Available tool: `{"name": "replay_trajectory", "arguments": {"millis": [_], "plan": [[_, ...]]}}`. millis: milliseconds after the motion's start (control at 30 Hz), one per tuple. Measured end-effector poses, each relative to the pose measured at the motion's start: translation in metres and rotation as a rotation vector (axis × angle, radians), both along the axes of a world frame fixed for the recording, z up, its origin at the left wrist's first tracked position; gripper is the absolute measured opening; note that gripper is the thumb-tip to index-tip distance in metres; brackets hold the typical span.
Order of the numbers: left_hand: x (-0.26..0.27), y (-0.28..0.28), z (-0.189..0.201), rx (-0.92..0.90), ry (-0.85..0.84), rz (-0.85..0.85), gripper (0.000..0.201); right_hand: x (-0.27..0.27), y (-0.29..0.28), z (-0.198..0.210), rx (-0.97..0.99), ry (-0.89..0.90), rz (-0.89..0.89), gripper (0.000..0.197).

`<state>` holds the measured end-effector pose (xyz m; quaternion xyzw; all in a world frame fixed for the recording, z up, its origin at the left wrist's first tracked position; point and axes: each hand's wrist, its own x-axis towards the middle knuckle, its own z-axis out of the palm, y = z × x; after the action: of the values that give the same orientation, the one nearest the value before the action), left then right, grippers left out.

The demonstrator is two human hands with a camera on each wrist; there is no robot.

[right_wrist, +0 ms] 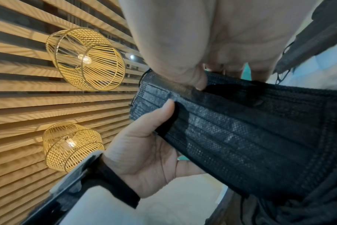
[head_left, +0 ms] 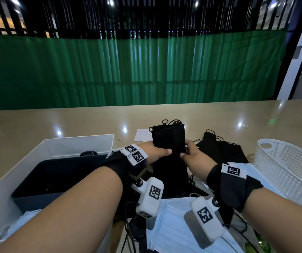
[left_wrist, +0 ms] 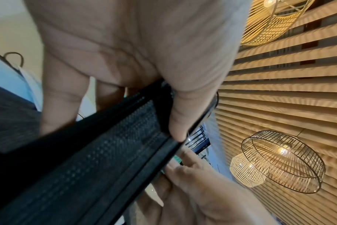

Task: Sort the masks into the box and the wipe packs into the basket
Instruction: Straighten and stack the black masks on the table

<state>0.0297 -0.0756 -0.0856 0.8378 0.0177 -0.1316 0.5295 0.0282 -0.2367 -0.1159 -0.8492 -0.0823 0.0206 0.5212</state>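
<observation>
Left hand: your left hand [head_left: 155, 152] pinches the black stack [head_left: 168, 141] from its 9 o'clock side, thumb on top, fingers curled underneath. Left wrist view [left_wrist: 125, 53] shows that thumb pressed right on the stack's edge [left_wrist: 106, 152].
Right hand: your right hand [head_left: 194, 157] pinches the same stack from 3 o'clock, thumb on the front face. In the right wrist view [right_wrist: 212, 38] the thumb tip sits on the pleated fabric [right_wrist: 250, 129], with your other hand [right_wrist: 144, 159] at 7 o'clock.
Black stack: a bundle of black masks held up off the table [head_left: 73, 123] between both hands, long side running 12 to 6, ear loops sticking out at the 12 o'clock end.
Box: white box [head_left: 80, 143] at 9 o'clock of your hands, with a dark tray [head_left: 59, 172] inside. Can't tell what's in it, too dark.
Basket: white perforated basket [head_left: 285, 161] over at 3 o'clock, well apart from the stack.
Loose masks: more black ones [head_left: 225, 150] lie on the table at 2 o'clock of your hands, and pale blue masks [head_left: 174, 225] are spread at 6 o'clock under your wrists.
Paper: a white sheet [head_left: 142, 135] peeks out behind the stack at 11 o'clock.
</observation>
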Motion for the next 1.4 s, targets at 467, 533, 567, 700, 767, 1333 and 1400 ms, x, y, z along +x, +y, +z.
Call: {"name": "replay_trajectory", "arguments": {"millis": [467, 533, 567, 700, 767, 1333, 1400], "plan": [[0.000, -0.001, 0.001, -0.143, -0.060, -0.159, 0.087, -0.002, 0.000, 0.000, 0.151, 0.138, 0.132, 0.038], [-0.001, -0.001, 0.003, -0.079, -0.035, -0.178, 0.075, -0.006, 0.001, 0.001, 0.114, 0.123, 0.150, 0.030], [-0.001, -0.001, 0.003, -0.036, -0.025, -0.173, 0.063, -0.006, 0.002, 0.001, 0.101, 0.100, 0.145, 0.032], [0.004, 0.001, -0.002, 0.066, 0.070, -0.055, 0.053, 0.001, -0.002, -0.005, 0.119, 0.071, 0.050, 0.046], [0.005, 0.000, -0.005, 0.074, 0.132, -0.018, 0.043, 0.002, -0.004, -0.009, 0.145, 0.143, 0.051, 0.047], [-0.001, -0.001, 0.010, -0.676, -0.070, 0.119, 0.013, -0.001, -0.034, -0.009, 0.686, 0.353, 0.229, 0.038], [-0.007, -0.005, 0.009, -0.628, -0.043, 0.032, 0.014, 0.003, -0.039, -0.013, 0.796, 0.330, 0.223, 0.059]]}}
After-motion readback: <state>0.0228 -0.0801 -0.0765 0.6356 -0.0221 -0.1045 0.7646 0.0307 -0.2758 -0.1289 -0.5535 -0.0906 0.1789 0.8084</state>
